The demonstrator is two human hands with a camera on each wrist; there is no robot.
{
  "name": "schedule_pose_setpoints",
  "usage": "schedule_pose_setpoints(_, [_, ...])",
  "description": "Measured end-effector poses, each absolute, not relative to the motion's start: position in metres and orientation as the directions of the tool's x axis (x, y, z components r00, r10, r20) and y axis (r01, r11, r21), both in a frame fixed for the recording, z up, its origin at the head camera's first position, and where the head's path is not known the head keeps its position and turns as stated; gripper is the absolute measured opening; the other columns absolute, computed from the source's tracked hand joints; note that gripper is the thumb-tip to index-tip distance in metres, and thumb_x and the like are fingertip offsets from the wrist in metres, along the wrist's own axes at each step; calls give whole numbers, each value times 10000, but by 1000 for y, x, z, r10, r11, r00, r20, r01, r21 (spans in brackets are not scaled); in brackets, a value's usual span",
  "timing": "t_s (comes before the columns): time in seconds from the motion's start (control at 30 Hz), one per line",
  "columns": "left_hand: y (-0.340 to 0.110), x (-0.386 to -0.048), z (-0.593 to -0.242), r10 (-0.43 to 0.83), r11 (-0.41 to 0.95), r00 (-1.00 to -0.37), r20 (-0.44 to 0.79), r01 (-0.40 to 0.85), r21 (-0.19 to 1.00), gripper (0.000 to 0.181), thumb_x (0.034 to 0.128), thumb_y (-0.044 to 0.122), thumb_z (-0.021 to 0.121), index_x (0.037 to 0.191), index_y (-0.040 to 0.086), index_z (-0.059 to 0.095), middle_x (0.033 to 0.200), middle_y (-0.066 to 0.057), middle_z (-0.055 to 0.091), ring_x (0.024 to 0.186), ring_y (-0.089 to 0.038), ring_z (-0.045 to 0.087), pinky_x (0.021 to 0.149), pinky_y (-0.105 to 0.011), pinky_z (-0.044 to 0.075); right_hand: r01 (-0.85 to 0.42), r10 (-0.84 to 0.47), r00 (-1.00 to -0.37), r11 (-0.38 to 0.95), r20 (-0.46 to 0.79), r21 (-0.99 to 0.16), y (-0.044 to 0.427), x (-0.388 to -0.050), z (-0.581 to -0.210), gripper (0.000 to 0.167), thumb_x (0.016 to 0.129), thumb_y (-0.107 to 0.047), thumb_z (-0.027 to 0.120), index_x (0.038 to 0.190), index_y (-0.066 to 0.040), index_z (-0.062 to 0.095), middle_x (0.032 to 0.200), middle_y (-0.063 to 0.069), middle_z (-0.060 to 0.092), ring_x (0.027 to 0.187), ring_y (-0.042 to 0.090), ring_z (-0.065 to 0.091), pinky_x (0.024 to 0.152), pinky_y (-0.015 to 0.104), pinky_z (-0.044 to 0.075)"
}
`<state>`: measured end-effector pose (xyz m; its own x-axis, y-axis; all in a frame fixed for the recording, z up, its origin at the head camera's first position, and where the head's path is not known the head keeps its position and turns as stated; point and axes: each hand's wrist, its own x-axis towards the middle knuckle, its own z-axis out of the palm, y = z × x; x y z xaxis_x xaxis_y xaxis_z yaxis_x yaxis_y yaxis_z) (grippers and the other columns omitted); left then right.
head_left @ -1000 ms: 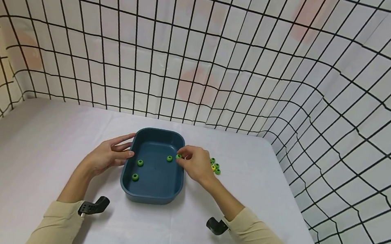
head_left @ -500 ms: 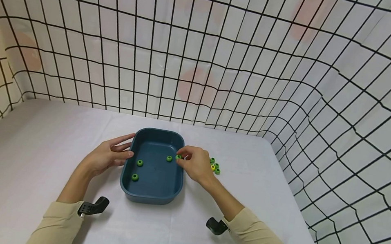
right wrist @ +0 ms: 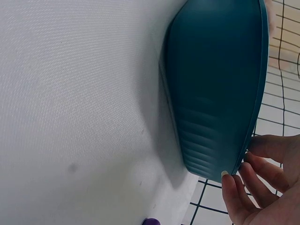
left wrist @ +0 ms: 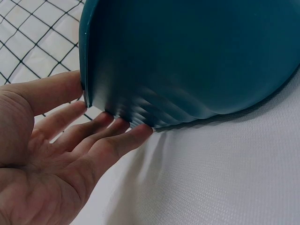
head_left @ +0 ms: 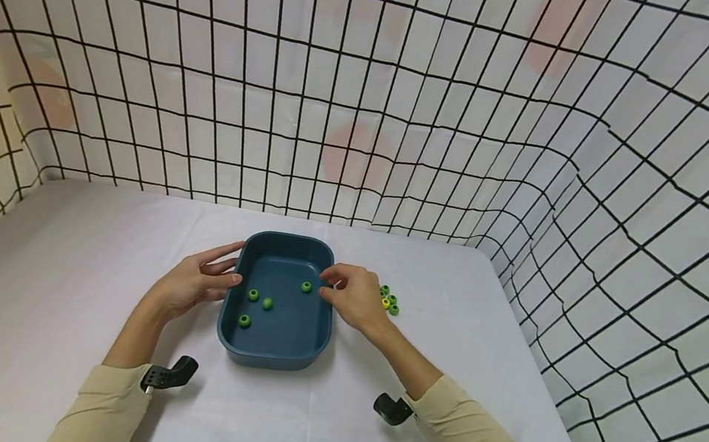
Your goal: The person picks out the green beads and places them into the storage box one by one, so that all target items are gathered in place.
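A dark blue rectangular tray (head_left: 275, 334) stands on the white cloth, with several small green beads inside. One green bead (head_left: 267, 304) lies near the tray's middle; another (head_left: 306, 287) is closer to the right wall. My left hand (head_left: 195, 276) touches the tray's left side, thumb at the rim and fingers extended along the outer wall (left wrist: 154, 89). My right hand (head_left: 353, 295) is at the right rim, thumb and fingertips parted with no bead visible between them. In the right wrist view, its fingers (right wrist: 255, 183) are around the rim.
Just right of the right hand lies a small group of green beads (head_left: 392, 300) with a yellow bead (head_left: 386, 304). A purple round thing (right wrist: 151, 221) shows at the right wrist view's lower edge. Black wire grid (head_left: 370, 103) surrounds the table's back and sides.
The green bead my right fingers were pinching has been let go and now lies inside the tray, farther left. Both hands have stayed nearly in place.
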<state>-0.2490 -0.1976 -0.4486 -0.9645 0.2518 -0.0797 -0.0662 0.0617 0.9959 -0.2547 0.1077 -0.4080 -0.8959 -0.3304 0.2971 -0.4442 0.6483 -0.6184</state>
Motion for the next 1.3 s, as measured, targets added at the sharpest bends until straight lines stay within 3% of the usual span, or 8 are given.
schedule_pose_setpoints(0.47, [-197, -251, -441, 235, 67, -966, -104, -91, 994, 743, 987, 57, 641, 1619, 208, 282, 1641, -198, 294, 1409, -404, 462, 981, -394, 554, -429, -321, -903, 641, 285, -636, 112, -258, -399, 187, 865, -95, 756, 1047, -53, 771, 941, 87, 766, 821, 213, 675, 643, 285, 534])
schedule_pose_setpoints(1.03, [-196, -251, -433, 237, 65, -964, -125, -112, 992, 747, 985, 66, 649, 1620, 202, 279, 1643, -206, 284, 1412, -411, 456, 976, -389, 557, -369, -238, -929, 675, 284, -639, 138, -262, -391, 207, 826, -107, 786, 1032, -87, 782, 890, 72, 748, 823, 214, 658, 731, 336, 532])
schedule_pose_setpoints(1.23, [-196, -250, -435, 240, 66, -964, -116, -103, 992, 746, 982, 69, 655, 1618, 202, 287, 1644, -210, 281, 1416, -415, 451, 989, -404, 546, -308, -193, -951, 671, 243, -674, 153, -260, -402, 209, 825, -105, 772, 1034, -102, 780, 884, 65, 725, 780, 194, 649, 455, 266, 509])
schedule_pose_setpoints(1.3, [-196, -249, -435, 244, 67, -963, -112, -98, 993, 749, 983, 68, 653, 1620, 195, 279, 1645, -213, 275, 1416, -420, 446, 996, -415, 538, -294, -183, -955, 676, 232, -676, 159, -259, -406, 217, 827, -106, 766, 1042, -86, 777, 886, 63, 732, 775, 186, 652, 470, 264, 513])
